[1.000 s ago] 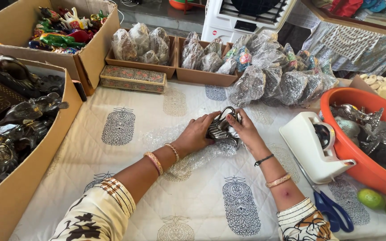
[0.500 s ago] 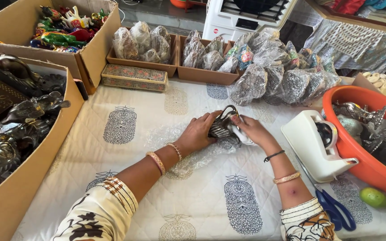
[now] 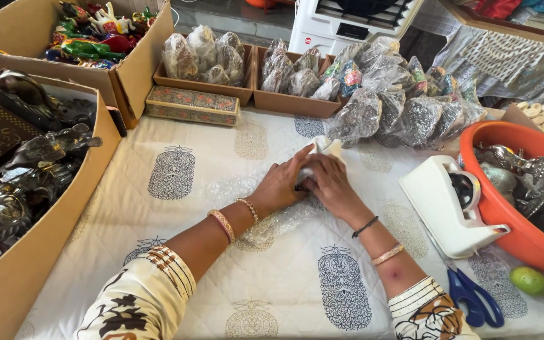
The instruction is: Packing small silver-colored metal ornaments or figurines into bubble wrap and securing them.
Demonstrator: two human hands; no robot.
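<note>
While both hands (image 3: 310, 182) clasp the wrapped figurine (image 3: 322, 151), open cloth (image 3: 177, 245) surrounds them.

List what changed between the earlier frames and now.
Both the left hand and right hand closed over the small metal piece, folding the bubble wrap and white paper around it, so it is now hidden. Tape dispenser, scissors and orange tub stayed put.
</note>
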